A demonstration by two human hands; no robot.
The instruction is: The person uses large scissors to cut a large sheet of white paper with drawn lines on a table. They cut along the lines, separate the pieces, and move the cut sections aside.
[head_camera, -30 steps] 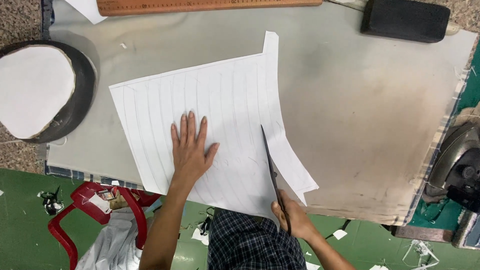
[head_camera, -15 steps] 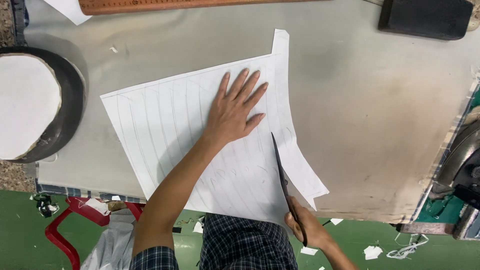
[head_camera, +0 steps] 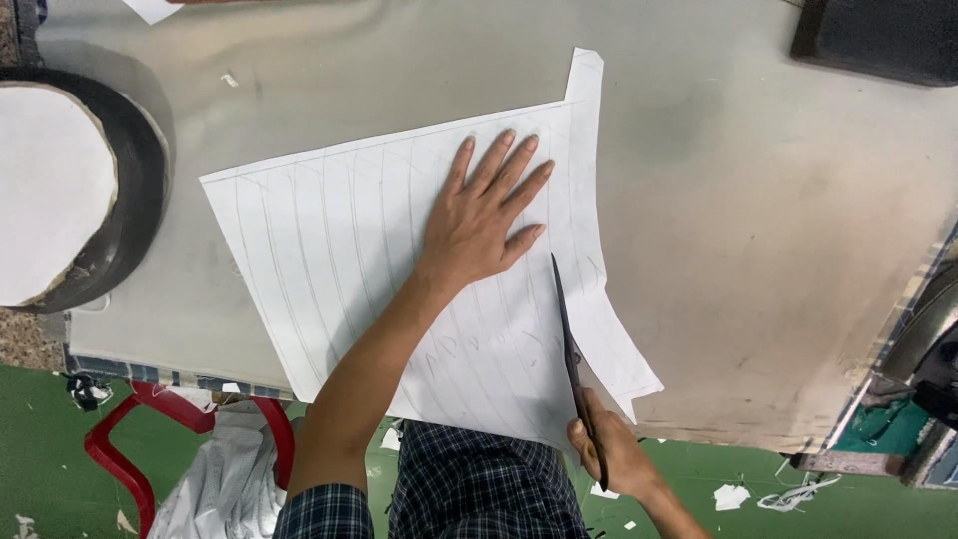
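Head view: white lined paper sheet (head_camera: pixel 349 269) flat on the grey padded table (head_camera: pixel 758 230), near edge hanging over the table's front. Since the earlier frame the left hand (head_camera: pixel 484 225) has slid further up the sheet; scissors (head_camera: pixel 571 344) have advanced along the right-side line. Left hand flat, fingers spread wide, pressing the paper. Right hand (head_camera: pixel 611 454) closed around the scissor handles at the table's edge, blades pointing away. Round white-topped block (head_camera: pixel 60 190) at left. Green floor (head_camera: pixel 40 469), red stool (head_camera: pixel 140 439) below.

one lined paper sheet (head_camera: pixel 349 260), one pair of scissors (head_camera: pixel 571 349), two hands
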